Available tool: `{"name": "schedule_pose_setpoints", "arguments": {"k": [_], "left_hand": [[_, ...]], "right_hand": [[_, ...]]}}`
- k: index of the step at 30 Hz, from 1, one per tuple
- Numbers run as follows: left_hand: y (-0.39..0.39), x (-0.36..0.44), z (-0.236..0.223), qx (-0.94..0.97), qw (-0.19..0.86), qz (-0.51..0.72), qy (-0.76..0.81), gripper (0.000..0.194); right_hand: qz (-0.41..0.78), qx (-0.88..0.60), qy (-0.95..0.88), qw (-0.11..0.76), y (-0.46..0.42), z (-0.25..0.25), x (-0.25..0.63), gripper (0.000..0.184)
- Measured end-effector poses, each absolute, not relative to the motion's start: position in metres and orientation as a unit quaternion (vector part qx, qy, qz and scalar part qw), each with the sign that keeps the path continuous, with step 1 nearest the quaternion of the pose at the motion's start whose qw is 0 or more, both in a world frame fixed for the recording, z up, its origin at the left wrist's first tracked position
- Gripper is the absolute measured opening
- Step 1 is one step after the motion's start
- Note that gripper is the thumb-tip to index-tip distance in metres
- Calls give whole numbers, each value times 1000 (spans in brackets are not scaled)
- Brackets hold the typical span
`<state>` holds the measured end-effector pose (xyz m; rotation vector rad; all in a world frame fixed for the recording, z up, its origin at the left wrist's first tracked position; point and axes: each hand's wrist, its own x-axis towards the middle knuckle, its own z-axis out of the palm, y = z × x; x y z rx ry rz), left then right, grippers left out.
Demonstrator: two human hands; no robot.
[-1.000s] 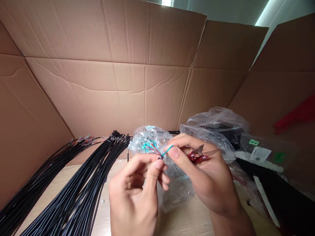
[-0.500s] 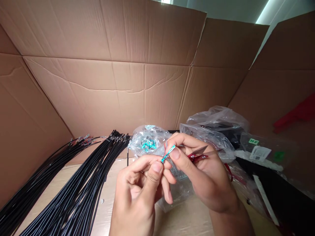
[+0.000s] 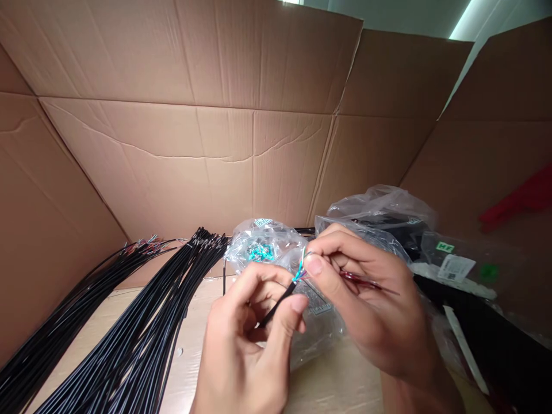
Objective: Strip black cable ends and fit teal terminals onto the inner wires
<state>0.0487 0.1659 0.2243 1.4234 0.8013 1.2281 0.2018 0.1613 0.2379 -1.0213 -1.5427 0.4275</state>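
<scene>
at the far left, a bundle of black cables (image 3: pixel 73 313) is lying along the tabletop (image 3: pixel 196 316), its bared coloured ends (image 3: pixel 149 246) fanning out near the cardboard wall (image 3: pixel 150 132) that is standing behind. beside it, a second bundle (image 3: pixel 129 322) is running the same slanting way, and a small white scrap (image 3: pixel 180 351) is lying just to its right. further along, a clear plastic bag (image 3: pixel 241 247) is sitting beyond the hands, with teal pieces (image 3: pixel 261 252) showing through it.

in front of that bag, the left hand (image 3: pixel 250 342) is curling round a single black cable (image 3: pixel 278 305), thumb on one side and bent fingers on the other; how firmly they are pressing, i cannot tell. the cable is slanting up to the right, and thin coloured wires (image 3: pixel 299 273) are coming out of its end, between the two hands. the right hand (image 3: pixel 366 299) is pinching these wires between thumb and forefinger, while a red tool (image 3: pixel 357 279), partly hidden, is resting against its palm.

past the right hand, more clear bags (image 3: pixel 383 201) are lying crumpled, one packet bearing a white label (image 3: pixel 457 268). at the right edge, something red (image 3: pixel 517 198) is showing blurrily.
</scene>
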Motion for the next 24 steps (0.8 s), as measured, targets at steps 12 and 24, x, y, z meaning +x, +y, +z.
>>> {"name": "schedule_pose_setpoints", "arguments": {"k": [12, 24], "left_hand": [[165, 48, 226, 572, 585, 496, 291, 21], [170, 47, 219, 455, 773, 413, 160, 36]], "right_hand": [[417, -340, -618, 574, 163, 240, 214, 18], [290, -366, -630, 620, 160, 236, 196, 15]]}}
